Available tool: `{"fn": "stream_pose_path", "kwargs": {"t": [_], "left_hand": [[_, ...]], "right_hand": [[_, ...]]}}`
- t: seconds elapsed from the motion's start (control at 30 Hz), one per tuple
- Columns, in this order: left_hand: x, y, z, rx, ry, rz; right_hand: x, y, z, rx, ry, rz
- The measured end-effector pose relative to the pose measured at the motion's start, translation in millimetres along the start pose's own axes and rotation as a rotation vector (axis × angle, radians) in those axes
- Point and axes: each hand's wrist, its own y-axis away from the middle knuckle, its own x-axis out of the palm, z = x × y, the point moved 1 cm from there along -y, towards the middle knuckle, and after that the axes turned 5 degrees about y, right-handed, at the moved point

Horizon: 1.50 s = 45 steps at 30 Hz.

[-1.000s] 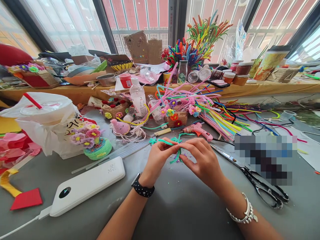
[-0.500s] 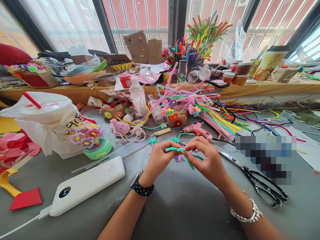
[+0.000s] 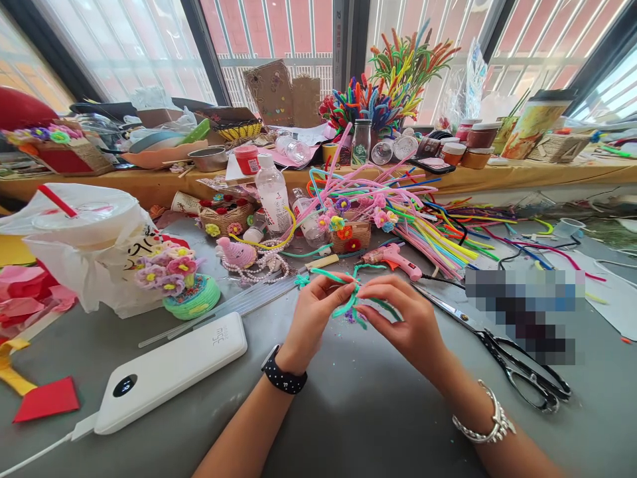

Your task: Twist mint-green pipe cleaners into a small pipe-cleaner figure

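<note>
Green pipe cleaners (image 3: 343, 309) meet in a small bundle between my fingertips, their ends sticking out several ways. My left hand (image 3: 321, 309) pinches the bundle from the left, a watch on its wrist. From the right, my right hand (image 3: 401, 312) is closed on it with thumb and forefinger; a silver bracelet circles that wrist. The exact twist of the stems is covered by my fingers. Just beyond lie a small green piece (image 3: 301, 281) and a pink glue gun (image 3: 393, 259). Purple bits (image 3: 354, 317) show on the table beneath my hands.
Black-handled scissors (image 3: 517, 365) lie open at the right. A white power bank (image 3: 172, 372) with a cable rests at the left, near a pipe-cleaner flower pot (image 3: 192, 297) and a bagged drink cup (image 3: 89, 232). Loose coloured pipe cleaners (image 3: 432, 242) spread behind my hands.
Both hands have stayed close together while the green stems turned between the fingers; their ends now point in different directions. The view has shifted slightly.
</note>
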Motion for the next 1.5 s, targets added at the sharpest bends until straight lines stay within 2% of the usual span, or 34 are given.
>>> {"fn": "stream_pose_path", "kwargs": {"t": [0.13,0.23,0.33,0.47,0.6,0.73,0.9,1.13,1.3,1.5], "left_hand": [[0.7,1,0,0.075,-0.047,0.019],[2.1,2,0,0.121,-0.069,0.039],[3.2,3,-2,0.107,-0.104,0.057],[3.4,4,-4,0.018,-0.125,0.148],[2.6,3,-3,-0.041,-0.127,0.207],[0.2,1,-3,-0.019,-0.159,0.191],[-2.7,-1,-6,-0.056,-0.136,0.153],[-4.8,-1,-5,-0.055,-0.186,0.189],[-6.4,-1,-7,-0.107,-0.198,0.204],[-5.7,-1,-12,-0.095,-0.206,0.222]], "right_hand": [[-4,-1,-5,0.243,-0.102,0.011],[-3,-2,-7,0.3,-0.135,0.101],[-3,-2,-7,0.311,-0.125,0.106],[-3,-2,-7,0.33,-0.091,0.049],[-2,-1,-8,0.318,-0.063,0.064],[-3,-2,-8,0.307,-0.024,0.073],[-3,-2,-9,0.291,-0.034,0.099],[-2,0,-8,0.301,0.001,0.08],[-5,-3,-9,0.328,-0.06,0.167],[-7,-5,-11,0.304,-0.1,0.26]]}}
